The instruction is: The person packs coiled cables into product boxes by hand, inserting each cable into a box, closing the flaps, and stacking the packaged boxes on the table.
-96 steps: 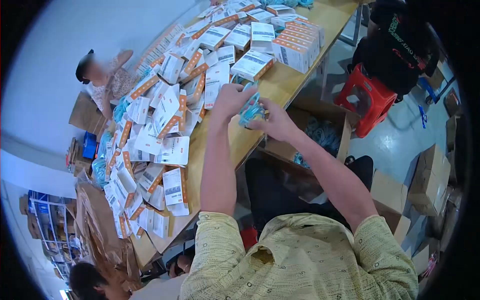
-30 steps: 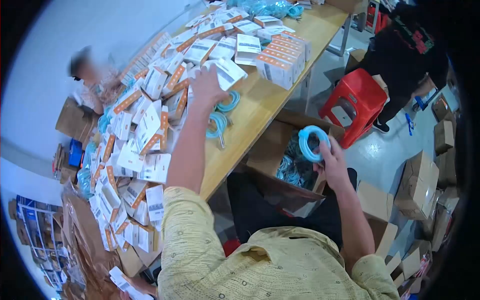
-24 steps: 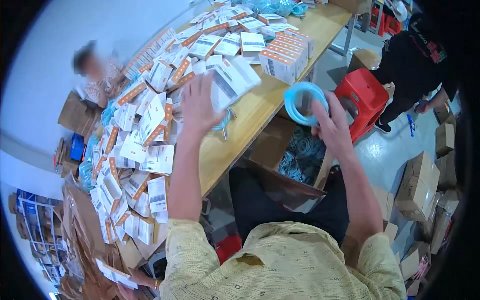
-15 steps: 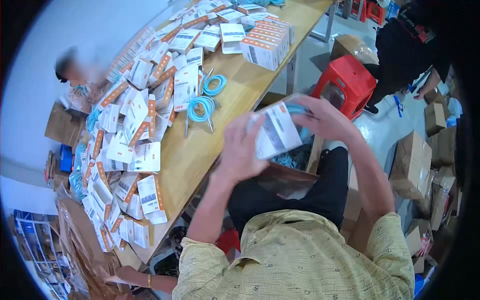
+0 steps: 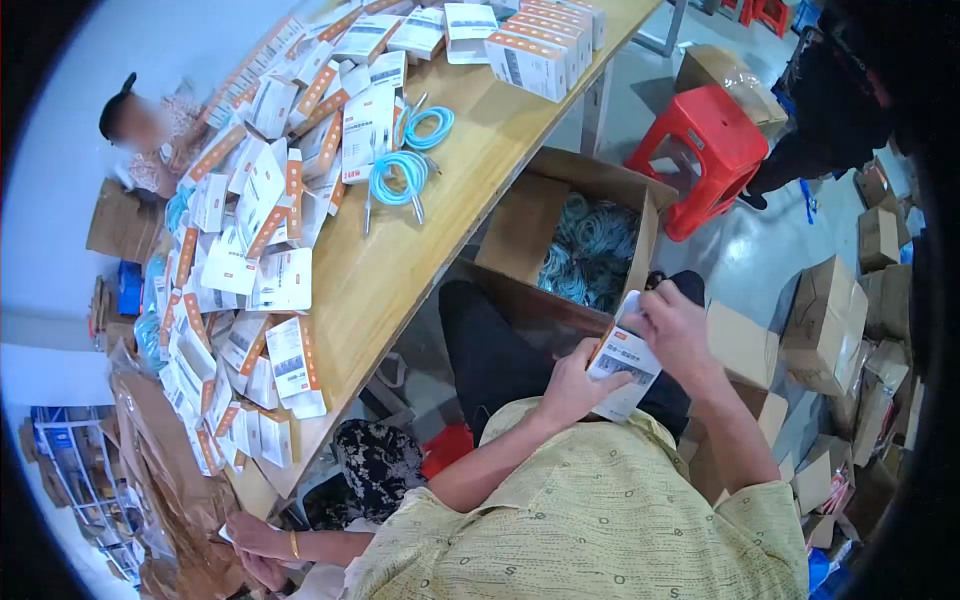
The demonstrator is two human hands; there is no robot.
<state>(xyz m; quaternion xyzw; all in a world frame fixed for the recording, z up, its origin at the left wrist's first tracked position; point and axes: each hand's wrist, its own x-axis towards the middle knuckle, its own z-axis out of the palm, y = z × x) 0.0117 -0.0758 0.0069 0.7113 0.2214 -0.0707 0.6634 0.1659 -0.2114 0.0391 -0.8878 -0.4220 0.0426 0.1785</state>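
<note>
My left hand (image 5: 578, 388) is closed around a small white and orange cardboard box (image 5: 622, 368), thumb across its printed front. The box is tilted above my lap. At its upper end, the fingers of my right hand (image 5: 678, 328) are bent against the box's mouth; what they pinch, if anything, is hidden. To the left on the wooden table (image 5: 400, 285) lie two coiled light-blue cables with metal plugs, the nearer coil (image 5: 400, 178) and the farther coil (image 5: 428, 128). Beside them is a heap of similar boxes (image 5: 265, 205).
A carton of coiled blue cables (image 5: 590, 245) stands open beyond my knees. Past it is a red stool (image 5: 705, 150), with a person in dark clothes behind. More cartons (image 5: 822, 325) line the right. Another person's hand (image 5: 255, 540) is at lower left; someone sits across the table.
Both hands have brought the box down and nearer to my body. The blue cable at my right hand no longer shows. The view has shifted, uncovering the carton of cables.
</note>
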